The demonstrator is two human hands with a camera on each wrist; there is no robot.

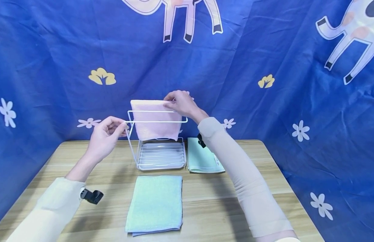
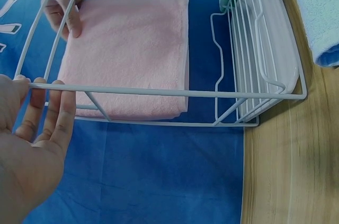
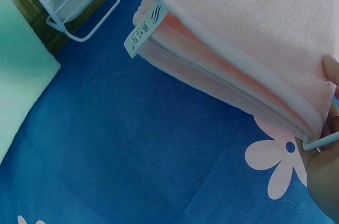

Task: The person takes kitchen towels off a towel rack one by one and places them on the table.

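Note:
A white wire rack [image 1: 159,122] stands at the back of the table, and my left hand [image 1: 106,136] pinches its upper left front corner. In the left wrist view the fingertips lie around the bar there. My right hand [image 1: 183,105] pinches the top right corner of a folded pink towel [image 1: 156,130]. This towel hangs upright at the rack's upper part, with both upper bars crossing in front of it in the head view. Its lower edge is above the rack's base. A white label [image 3: 143,30] sticks out from the towel's folds in the right wrist view.
A white tray [image 1: 161,166] lies in the rack's base under the wires. To the right of the rack lies a folded green towel [image 1: 202,157]. A folded light blue-green towel [image 1: 156,203] lies in front. Blue printed cloth [image 1: 205,67] hangs behind the wooden table [image 1: 205,208].

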